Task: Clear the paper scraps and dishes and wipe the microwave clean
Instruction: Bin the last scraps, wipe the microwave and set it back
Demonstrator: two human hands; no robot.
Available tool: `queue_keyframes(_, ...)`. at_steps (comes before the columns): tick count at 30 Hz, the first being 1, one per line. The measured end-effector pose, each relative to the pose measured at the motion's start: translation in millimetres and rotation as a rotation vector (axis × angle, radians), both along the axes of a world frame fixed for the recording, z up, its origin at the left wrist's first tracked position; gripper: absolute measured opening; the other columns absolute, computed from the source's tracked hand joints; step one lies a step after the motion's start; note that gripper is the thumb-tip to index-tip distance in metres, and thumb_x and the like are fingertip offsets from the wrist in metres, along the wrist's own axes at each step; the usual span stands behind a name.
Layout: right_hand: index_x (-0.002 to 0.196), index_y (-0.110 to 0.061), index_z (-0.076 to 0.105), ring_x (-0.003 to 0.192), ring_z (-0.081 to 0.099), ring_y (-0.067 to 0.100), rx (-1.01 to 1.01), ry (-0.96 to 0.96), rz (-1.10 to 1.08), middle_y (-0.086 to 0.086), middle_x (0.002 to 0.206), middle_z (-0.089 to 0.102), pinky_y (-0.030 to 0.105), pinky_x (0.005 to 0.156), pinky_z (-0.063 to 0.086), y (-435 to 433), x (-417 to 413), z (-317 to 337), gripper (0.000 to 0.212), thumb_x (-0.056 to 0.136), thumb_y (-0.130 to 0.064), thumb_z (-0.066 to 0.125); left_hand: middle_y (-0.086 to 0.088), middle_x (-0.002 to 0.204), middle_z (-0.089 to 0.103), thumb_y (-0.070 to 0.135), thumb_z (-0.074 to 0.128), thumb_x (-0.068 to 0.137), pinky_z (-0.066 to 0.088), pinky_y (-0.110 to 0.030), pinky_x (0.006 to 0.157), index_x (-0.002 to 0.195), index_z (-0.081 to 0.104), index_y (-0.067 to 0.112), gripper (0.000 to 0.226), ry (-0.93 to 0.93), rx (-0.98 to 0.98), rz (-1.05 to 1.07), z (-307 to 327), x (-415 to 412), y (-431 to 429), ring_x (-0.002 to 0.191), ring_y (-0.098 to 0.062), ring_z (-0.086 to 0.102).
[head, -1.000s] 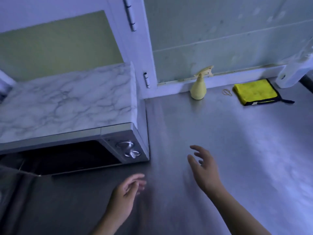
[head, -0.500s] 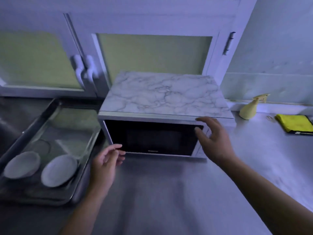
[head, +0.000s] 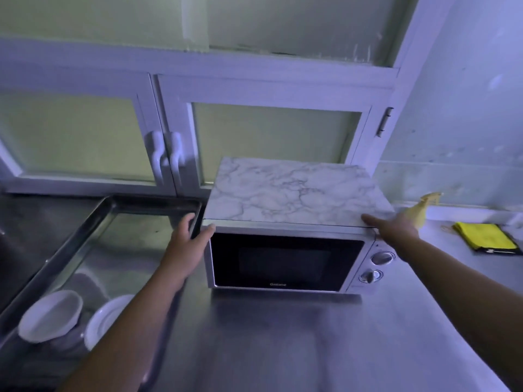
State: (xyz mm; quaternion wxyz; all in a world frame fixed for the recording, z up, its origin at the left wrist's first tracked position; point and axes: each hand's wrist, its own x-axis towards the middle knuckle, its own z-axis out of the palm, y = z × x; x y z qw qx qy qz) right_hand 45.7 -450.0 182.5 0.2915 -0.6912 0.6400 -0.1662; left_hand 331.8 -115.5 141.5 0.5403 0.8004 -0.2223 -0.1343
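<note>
The microwave (head: 297, 193), marble-patterned on top with a dark door that is closed, stands on the steel counter (head: 311, 349). My left hand (head: 184, 250) presses against its left side, thumb on the front top corner, fingers straight along the side. My right hand (head: 396, 230) rests on the top right corner above the two knobs, thumb lying on the top edge; its fingers are hidden down the right side. A white bowl (head: 51, 315) and a white plate (head: 104, 321) lie in the metal tray (head: 85, 230) at the left. No paper scraps are visible.
A yellow spray bottle (head: 418, 213) stands by the wall behind my right hand. A folded yellow cloth (head: 484, 236) lies on the counter at the far right. White cabinet doors with handles (head: 167, 154) stand behind the tray and microwave.
The view swung left and then back from the microwave. Both hands went from hovering over the counter to the microwave's two sides; its door now looks closed.
</note>
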Motion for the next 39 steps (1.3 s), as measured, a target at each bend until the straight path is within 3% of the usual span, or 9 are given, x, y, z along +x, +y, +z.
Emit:
queue_keyframes(4,0.147,-0.017,0.031,0.135,0.038,0.038,-0.026,0.101,-0.014,0.017,0.145,0.045,0.056,0.105,0.032,-1.8,1.3,-13.1,0.102,0.071,-0.079,0.061,-0.009,0.145,0.049,0.045,0.066,0.087,0.04,-0.045,0.106,0.142,0.046,0.018,0.065,-0.235,0.221,-0.017,15.3,8.7,-45.9,0.131,-0.031,0.047)
queue_keyframes(9,0.151,-0.038,0.022,0.144,0.026,0.032,-0.127,0.264,0.198,0.004,0.159,0.028,0.055,0.108,0.027,-20.3,9.8,7.6,0.096,0.071,-0.063,0.067,-0.001,0.161,0.025,0.065,0.047,0.087,0.027,-0.047,0.116,0.152,0.028,0.031,0.075,-0.497,0.614,-0.18,37.7,-1.0,-118.1,0.147,-0.029,0.022)
queue_keyframes(12,0.152,-0.034,0.027,0.143,0.027,0.03,-0.179,0.262,0.36,0.001,0.158,0.03,0.054,0.11,0.029,-43.4,26.0,24.0,0.084,0.08,-0.058,0.064,-0.001,0.167,0.009,0.069,0.037,0.089,0.012,-0.051,0.12,0.155,0.02,0.036,0.075,-0.489,0.748,-0.23,45.1,-9.9,-164.8,0.152,-0.029,0.006)
queue_keyframes(15,0.148,-0.025,0.04,0.136,0.038,0.033,-0.156,0.152,0.391,0.006,0.151,0.042,0.049,0.108,0.037,-77.6,50.1,32.4,0.07,0.088,-0.053,0.06,-0.002,0.167,0.009,0.073,0.02,0.088,0.009,-0.052,0.12,0.154,0.017,0.037,0.075,-0.531,0.816,-0.197,32.5,-22.2,-186.6,0.152,-0.03,0.008)
queue_keyframes(21,0.143,-0.023,0.047,0.128,0.048,0.033,-0.205,0.119,0.42,0.007,0.143,0.052,0.044,0.106,0.039,-149.7,111.1,23.9,0.061,0.091,-0.053,0.054,0.003,0.167,0.007,0.075,0.007,0.087,0.006,-0.046,0.122,0.156,0.011,0.04,0.077,-0.602,0.825,-0.133,14.0,-24.2,-184.5,0.152,-0.023,0.008)
queue_keyframes(26,0.135,-0.022,0.053,0.127,0.05,0.029,-0.224,0.313,0.558,0.006,0.139,0.056,0.042,0.102,0.032,-194.2,174.5,6.4,0.061,0.092,-0.063,0.04,0.007,0.166,0.012,0.076,0.013,0.087,0.011,-0.042,0.121,0.154,0.013,0.045,0.074,-0.659,0.839,-0.085,10.5,-24.8,-185.0,0.151,-0.018,0.012)
queue_keyframes(31,0.139,-0.012,0.05,0.129,0.05,0.035,-0.092,0.399,0.593,0.011,0.145,0.051,0.045,0.107,0.04,-218.3,221.1,-2.1,0.07,0.092,-0.063,0.035,0.01,0.165,0.015,0.078,0.003,0.077,0.015,-0.039,0.118,0.152,0.016,0.049,0.082,-0.71,0.855,-0.055,10.6,-25.1,-184.6,0.15,-0.015,0.016)
queue_keyframes(37,0.14,-0.001,0.048,0.131,0.048,0.035,0.026,0.371,0.562,0.018,0.149,0.045,0.041,0.11,0.038,-219.8,245.8,6.0,0.047,0.101,-0.021,0.035,0.012,0.164,0.02,0.081,0.003,0.073,0.014,-0.039,0.119,0.149,0.021,0.053,0.083,-0.68,0.807,-0.025,9.1,-25.9,-185.1,0.149,-0.013,0.019)
queue_keyframes(39,0.124,0.006,0.058,0.112,0.058,0.034,0.081,0.343,0.587,0.021,0.132,0.057,0.041,0.106,0.044,-221.3,246.8,6.8,0.037,0.099,-0.007,0.035,0.012,0.163,0.022,0.081,0.005,0.073,0.013,-0.038,0.118,0.149,0.023,0.052,0.083,-0.672,0.808,-0.018,9.7,-27.1,-185.0,0.149,-0.013,0.02)
